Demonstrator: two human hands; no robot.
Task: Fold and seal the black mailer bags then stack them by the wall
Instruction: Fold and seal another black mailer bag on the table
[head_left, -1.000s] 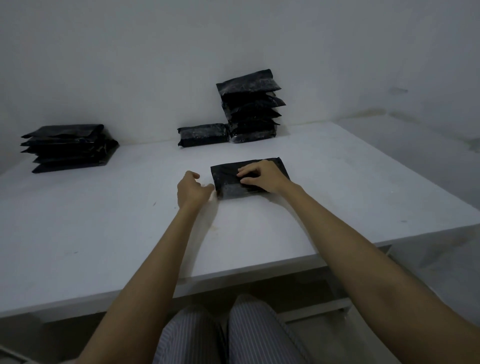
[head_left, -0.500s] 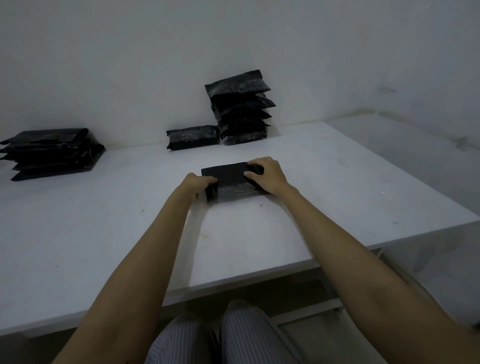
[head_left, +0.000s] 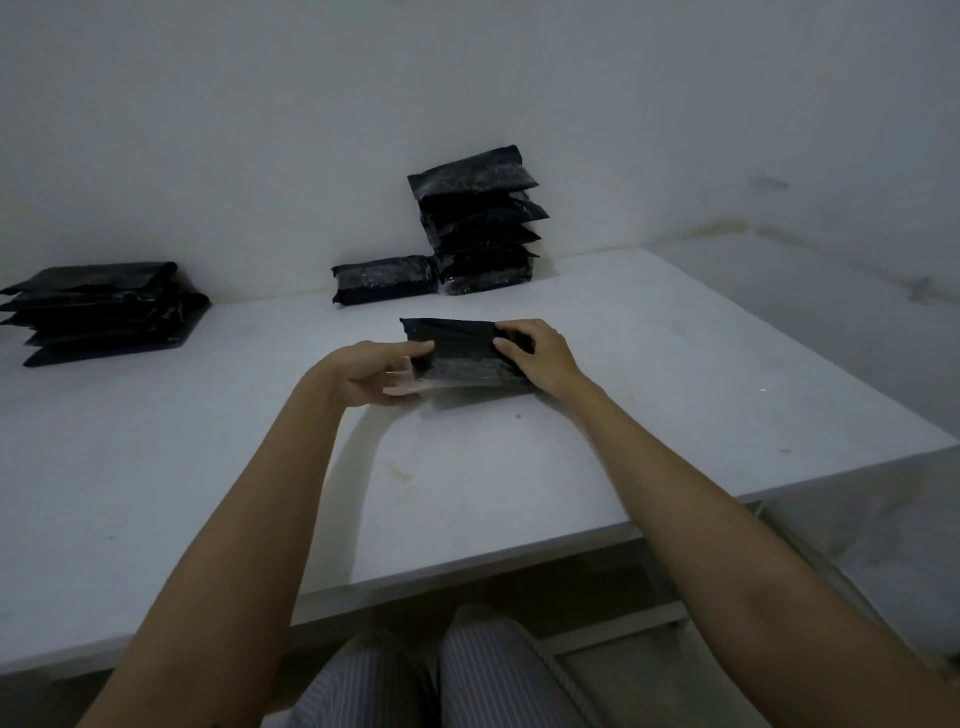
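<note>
Pinching both ends: left hand (head_left: 376, 371) fingers (head_left: 415, 347) grip the folded black plastic mailer bag (head_left: 465, 353) at its left end, right hand (head_left: 540, 353) clamps the right. Long axis left-right on white desk (head_left: 675, 364); tall sealed-bag stack (head_left: 480, 228) straight ahead by the wall, right hand nearer.

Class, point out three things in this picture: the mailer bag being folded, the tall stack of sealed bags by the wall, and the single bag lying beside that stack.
mailer bag being folded (head_left: 460, 343): head view, its dark top face.
tall stack (head_left: 480, 228): head view, mid-stack front.
single bag (head_left: 384, 278): head view, its front face.
</note>
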